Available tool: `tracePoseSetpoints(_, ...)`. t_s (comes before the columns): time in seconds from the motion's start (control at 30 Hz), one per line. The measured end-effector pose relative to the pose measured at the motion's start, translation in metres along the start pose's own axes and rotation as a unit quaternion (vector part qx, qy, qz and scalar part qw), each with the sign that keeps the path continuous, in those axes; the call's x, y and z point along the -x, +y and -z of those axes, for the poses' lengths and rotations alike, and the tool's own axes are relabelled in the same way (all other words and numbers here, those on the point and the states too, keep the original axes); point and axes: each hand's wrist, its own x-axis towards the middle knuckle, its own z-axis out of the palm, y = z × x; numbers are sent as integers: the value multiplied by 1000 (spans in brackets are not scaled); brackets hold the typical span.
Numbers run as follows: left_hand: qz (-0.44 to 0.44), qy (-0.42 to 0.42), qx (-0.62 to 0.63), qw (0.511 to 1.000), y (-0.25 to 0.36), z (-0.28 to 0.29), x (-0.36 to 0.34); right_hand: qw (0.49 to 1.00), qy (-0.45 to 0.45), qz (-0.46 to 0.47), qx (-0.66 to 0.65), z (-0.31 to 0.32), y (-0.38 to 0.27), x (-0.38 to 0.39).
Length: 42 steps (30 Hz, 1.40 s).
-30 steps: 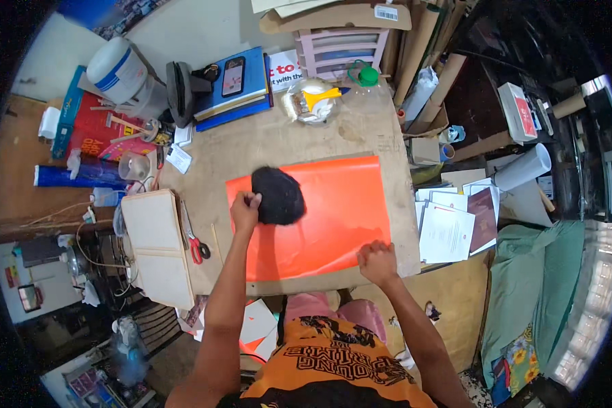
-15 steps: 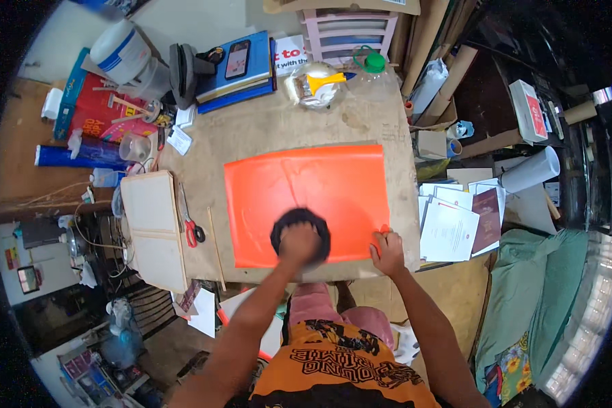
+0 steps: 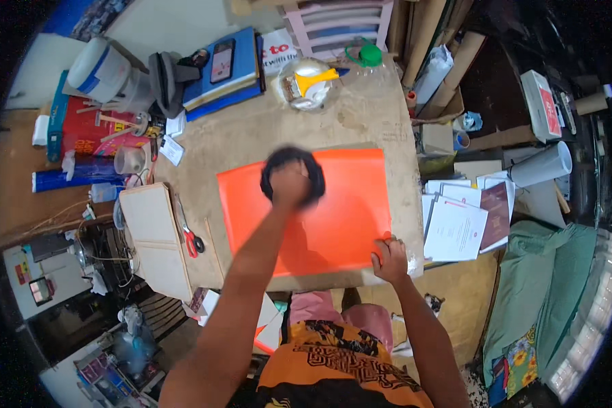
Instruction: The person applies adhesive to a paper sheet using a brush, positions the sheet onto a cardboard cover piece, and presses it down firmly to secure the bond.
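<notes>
A bright orange sheet (image 3: 347, 224) lies flat on the wooden table, with a smooth, slightly glossy surface. My left hand (image 3: 290, 185) is closed on a bunched black cloth (image 3: 313, 173), pressing it down near the sheet's far edge, left of its middle. Motion blurs the cloth, and my hand hides its centre. At the sheet's near right corner, my right hand (image 3: 390, 260) has its fingers curled over the edge and grips it there. The cloth and left forearm cast a shadow across the sheet.
Left of the sheet lie a thin wooden stick (image 3: 215, 248), red-handled scissors (image 3: 193, 241) and a pale board (image 3: 155, 238). Along the far side are blue books (image 3: 204, 85) with a phone, a bowl (image 3: 294, 92) with a yellow brush (image 3: 316, 80), and a green-capped bottle (image 3: 370, 71). Papers (image 3: 455, 228) sit at right.
My left hand has moved the black cloth away from me, from the sheet's near edge to its far edge. My right hand stays at the near right corner.
</notes>
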Motion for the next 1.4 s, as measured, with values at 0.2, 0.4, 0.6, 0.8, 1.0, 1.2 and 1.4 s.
tracePoseSetpoints(0.2,-127,-102,86,983,12,41,183,999,18,-11,31,6,1,-2)
tracePoseSetpoints(0.4,-31,-65,6,997,-27,24,79,999,7,-12,49,-2,3,-1)
tracePoseSetpoints(0.6,6,-20,45,999,-34,30,77,998,24,-12,63,-1,5,0)
tracePoseSetpoints(0.8,117,27,-25,992,-97,42,90,997,30,-5,67,-5,8,1)
tracePoseSetpoints(1.0,50,-58,29,997,-38,16,48,999,17,-5,45,-3,-3,-2)
tracePoseSetpoints(1.2,-58,-38,21,997,-67,32,111,998,32,2,62,-1,7,1)
tracePoseSetpoints(1.4,121,39,22,992,-74,20,-1,997,-5,-2,72,-8,6,6)
